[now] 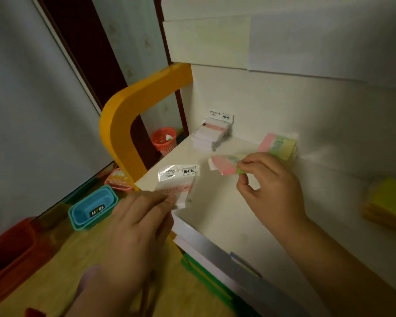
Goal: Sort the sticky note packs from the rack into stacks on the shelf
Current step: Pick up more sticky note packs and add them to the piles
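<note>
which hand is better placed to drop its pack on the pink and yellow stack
Right, probably. The right hand pinches a pink-green pack just beside the pink-yellow stack. The left hand holds a white pack farther off.

Home room, wallpaper (133, 30), floor baskets (93, 208)

Dim indoor light; the hands (133, 227) blur (motion), edges bend and darken, packaging shows glare.

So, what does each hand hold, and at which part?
The left hand pinches the white pack at its near bottom edge. The right hand pinches the pink-green pack at its right end, over the shelf.
</note>
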`<move>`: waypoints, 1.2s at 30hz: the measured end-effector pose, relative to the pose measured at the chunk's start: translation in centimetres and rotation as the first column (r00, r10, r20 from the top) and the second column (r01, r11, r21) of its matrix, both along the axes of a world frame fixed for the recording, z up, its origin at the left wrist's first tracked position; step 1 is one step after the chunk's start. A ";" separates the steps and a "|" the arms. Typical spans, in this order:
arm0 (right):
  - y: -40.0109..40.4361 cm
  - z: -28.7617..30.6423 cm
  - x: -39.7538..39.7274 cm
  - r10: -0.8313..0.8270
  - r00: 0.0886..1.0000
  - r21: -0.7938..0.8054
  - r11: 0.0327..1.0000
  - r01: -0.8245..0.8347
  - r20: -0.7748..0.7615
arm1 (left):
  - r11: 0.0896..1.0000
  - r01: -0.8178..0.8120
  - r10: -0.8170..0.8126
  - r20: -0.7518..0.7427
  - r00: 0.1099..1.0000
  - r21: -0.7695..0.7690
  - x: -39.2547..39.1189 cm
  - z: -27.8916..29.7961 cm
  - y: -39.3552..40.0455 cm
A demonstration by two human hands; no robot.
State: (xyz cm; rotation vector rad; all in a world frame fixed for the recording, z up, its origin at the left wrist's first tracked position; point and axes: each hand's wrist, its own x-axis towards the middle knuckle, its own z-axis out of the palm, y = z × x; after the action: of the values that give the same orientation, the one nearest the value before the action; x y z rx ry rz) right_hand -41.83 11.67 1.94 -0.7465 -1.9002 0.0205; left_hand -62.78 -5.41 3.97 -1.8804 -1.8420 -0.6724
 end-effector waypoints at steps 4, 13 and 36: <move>2.1 0.0 1.5 -0.084 0.996 -0.029 0.996 0.083 -0.014 | 0.992 0.124 -0.123 -0.063 0.990 0.013 -0.9 -0.1 4.7; 3.1 0.4 7.4 -0.345 0.938 -0.012 0.938 0.346 0.024 | 0.982 0.183 -0.179 -0.066 0.982 0.056 -4.5 0.4 17.2; 6.1 -0.2 3.3 -0.558 0.780 -0.045 0.805 0.592 0.284 | 0.902 0.426 -0.412 0.159 0.897 -0.063 -6.1 -4.1 26.8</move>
State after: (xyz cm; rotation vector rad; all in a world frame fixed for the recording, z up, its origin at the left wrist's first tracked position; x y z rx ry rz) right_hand -38.53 17.81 1.70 -1.4648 -1.8427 -0.3576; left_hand -68.88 21.40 -0.13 -2.3844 -1.5780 -0.8913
